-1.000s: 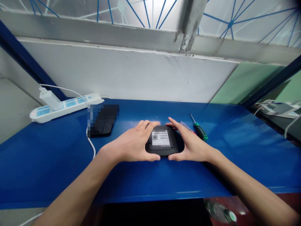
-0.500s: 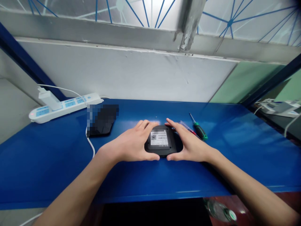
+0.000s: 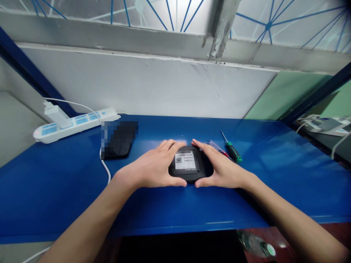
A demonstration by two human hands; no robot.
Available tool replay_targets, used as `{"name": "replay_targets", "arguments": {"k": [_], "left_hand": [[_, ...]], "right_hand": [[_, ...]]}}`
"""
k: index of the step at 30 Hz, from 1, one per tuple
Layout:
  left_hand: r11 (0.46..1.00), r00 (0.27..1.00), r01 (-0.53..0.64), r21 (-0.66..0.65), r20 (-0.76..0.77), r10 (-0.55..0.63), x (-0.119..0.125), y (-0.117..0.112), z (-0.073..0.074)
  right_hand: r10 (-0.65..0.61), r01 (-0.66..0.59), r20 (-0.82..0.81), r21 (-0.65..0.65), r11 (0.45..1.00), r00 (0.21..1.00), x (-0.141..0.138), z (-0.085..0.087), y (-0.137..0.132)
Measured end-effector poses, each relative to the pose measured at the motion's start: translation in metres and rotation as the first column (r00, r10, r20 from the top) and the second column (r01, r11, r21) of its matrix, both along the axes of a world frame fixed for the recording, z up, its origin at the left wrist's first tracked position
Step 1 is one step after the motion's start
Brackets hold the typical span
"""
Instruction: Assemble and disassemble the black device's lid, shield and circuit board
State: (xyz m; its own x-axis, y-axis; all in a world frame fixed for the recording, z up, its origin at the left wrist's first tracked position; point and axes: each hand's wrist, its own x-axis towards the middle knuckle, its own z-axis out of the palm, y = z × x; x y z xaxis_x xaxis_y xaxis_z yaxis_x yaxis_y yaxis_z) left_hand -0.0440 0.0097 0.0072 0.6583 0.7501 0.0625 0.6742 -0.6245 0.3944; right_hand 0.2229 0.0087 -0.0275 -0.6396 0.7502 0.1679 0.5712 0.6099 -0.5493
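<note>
A small black square device (image 3: 187, 167) with rounded corners lies on the blue table (image 3: 68, 182), its white label with a QR code facing up. My left hand (image 3: 153, 166) cups its left side, fingers over the far edge and thumb at the near edge. My right hand (image 3: 222, 168) grips the right side the same way. Both hands press against the device from opposite sides.
A green-handled screwdriver (image 3: 232, 149) and a thin red-and-blue tool (image 3: 218, 148) lie just right of my right hand. A black pixelated object (image 3: 119, 138) sits at left with a white cable (image 3: 105, 166). A white power strip (image 3: 74, 124) with a plugged charger lies far left. A plastic bottle (image 3: 256, 246) shows below the table edge.
Almost nothing moves. The device and both hands have shifted very slightly to the left, and my right fingers have closed a little more over the far edge.
</note>
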Motion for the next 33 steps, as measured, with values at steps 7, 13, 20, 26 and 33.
{"name": "replay_targets", "arguments": {"k": [7, 13, 20, 26, 33], "left_hand": [[1.0, 1.0, 0.002, -0.009, 0.009, -0.002, 0.0, 0.001, -0.003], [0.996, 1.0, -0.029, -0.083, -0.01, 0.029, 0.0, 0.0, 0.001], [0.989, 0.999, -0.046, -0.138, -0.03, 0.043, 0.001, 0.001, 0.005], [0.992, 0.993, -0.09, -0.094, -0.087, 0.082, 0.005, -0.002, 0.003], [0.991, 0.979, -0.118, -0.065, -0.176, 0.105, 0.01, -0.003, 0.001]], "right_hand": [[0.001, 0.0, 0.016, -0.024, 1.0, 1.0, 0.0, 0.002, -0.001], [-0.02, 0.022, 0.043, -0.061, 0.998, 0.999, 0.0, 0.0, -0.001], [-0.038, 0.046, 0.089, -0.09, 0.995, 0.995, -0.001, 0.004, -0.001], [-0.065, 0.076, 0.103, -0.107, 0.991, 0.993, -0.005, 0.009, -0.002], [-0.07, 0.085, 0.132, -0.118, 0.989, 0.989, -0.007, 0.007, -0.002]]}}
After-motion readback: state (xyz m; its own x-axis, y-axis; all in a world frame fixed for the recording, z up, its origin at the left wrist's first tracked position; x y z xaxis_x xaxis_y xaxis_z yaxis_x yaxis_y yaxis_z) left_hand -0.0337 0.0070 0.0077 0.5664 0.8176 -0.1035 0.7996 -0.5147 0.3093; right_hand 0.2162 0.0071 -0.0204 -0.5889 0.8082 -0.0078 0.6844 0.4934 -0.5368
